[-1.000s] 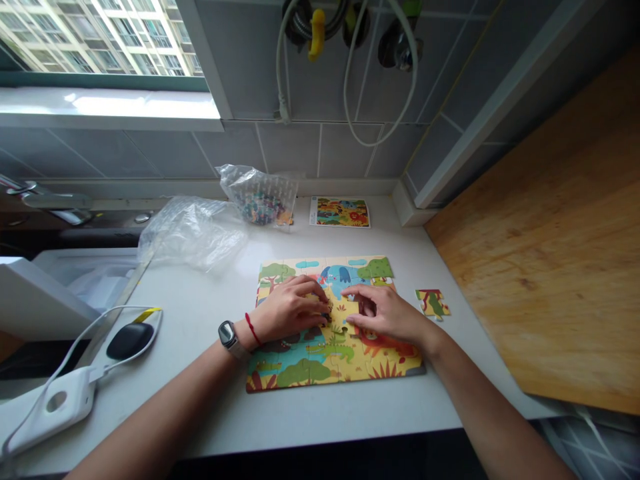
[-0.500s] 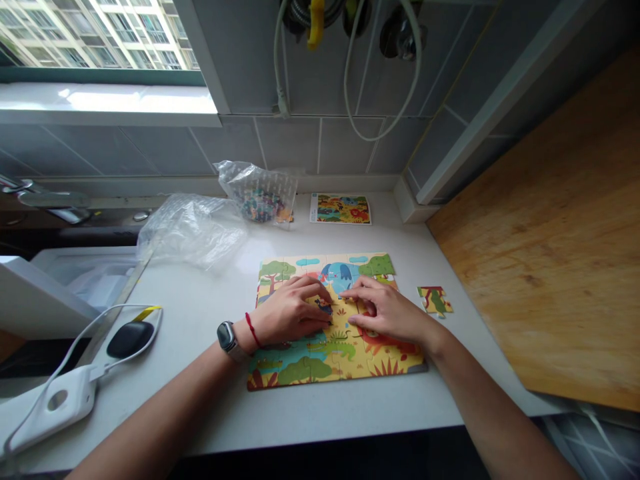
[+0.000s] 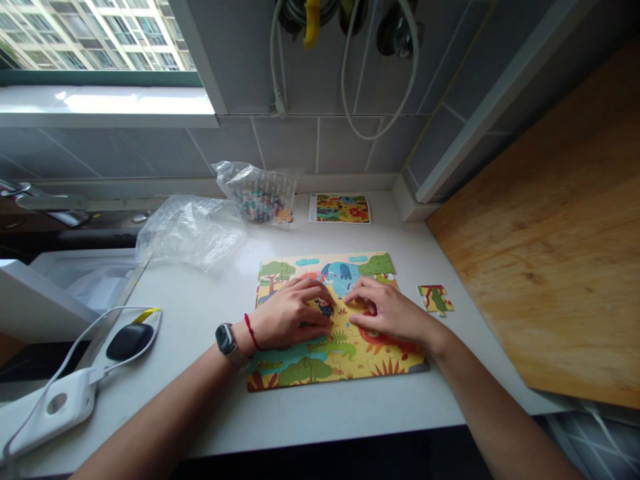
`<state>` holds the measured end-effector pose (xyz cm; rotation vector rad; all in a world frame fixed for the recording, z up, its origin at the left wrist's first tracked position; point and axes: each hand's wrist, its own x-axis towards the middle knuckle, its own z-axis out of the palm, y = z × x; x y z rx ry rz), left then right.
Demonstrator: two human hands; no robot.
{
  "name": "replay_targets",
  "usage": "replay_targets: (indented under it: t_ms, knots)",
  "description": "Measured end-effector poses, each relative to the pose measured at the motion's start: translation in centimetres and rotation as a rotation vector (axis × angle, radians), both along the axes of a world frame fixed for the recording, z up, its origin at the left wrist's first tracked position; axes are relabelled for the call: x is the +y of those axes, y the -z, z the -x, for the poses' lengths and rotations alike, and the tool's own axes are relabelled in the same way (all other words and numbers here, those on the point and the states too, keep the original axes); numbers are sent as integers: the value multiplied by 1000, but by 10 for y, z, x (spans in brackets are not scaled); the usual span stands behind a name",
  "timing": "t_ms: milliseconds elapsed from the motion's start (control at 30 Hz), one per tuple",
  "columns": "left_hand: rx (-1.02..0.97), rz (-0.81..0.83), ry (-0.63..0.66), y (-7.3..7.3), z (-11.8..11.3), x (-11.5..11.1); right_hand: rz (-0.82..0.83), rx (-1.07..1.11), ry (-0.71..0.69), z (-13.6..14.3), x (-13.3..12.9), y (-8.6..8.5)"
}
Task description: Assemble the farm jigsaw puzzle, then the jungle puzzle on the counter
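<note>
A colourful animal jigsaw puzzle (image 3: 340,350) lies flat on the white counter, its pieces joined. My left hand (image 3: 300,310) rests on its middle left, fingers apart and curved, with nothing held. On the middle right lies my right hand (image 3: 383,310), its fingers also apart, touching the puzzle near the red lion. The fingertips of both hands face each other across a narrow gap. One loose puzzle piece (image 3: 436,299) sits to the right of the puzzle, apart from it.
Behind the puzzle are a picture card (image 3: 343,208), a clear bag of small pieces (image 3: 260,200) and a crumpled plastic bag (image 3: 193,230). A power strip (image 3: 55,407) and black charger (image 3: 130,340) lie at left. A wooden board (image 3: 560,247) stands at right.
The fingers of my left hand have shifted slightly, and more of the puzzle's middle shows between the hands. My right fingertips have lowered a little. The view has moved very slightly.
</note>
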<state>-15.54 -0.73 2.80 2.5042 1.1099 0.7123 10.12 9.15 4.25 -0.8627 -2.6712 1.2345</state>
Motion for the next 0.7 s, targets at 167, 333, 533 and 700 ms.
replay_targets:
  t_ms: [167, 333, 533, 700]
  knots:
    - [-15, 12, -11, 0, 1, 0, -29, 9, 17, -3, 4, -1]
    - [-13, 21, -15, -1, 1, -1, -70, 19, 87, -8, 12, 0]
    - [-9, 22, -17, 0, 1, -1, -97, 56, 120, -11, 15, 1]
    - [-18, -40, -62, 3, 6, -1, -127, 252, 473, -46, 34, -16]
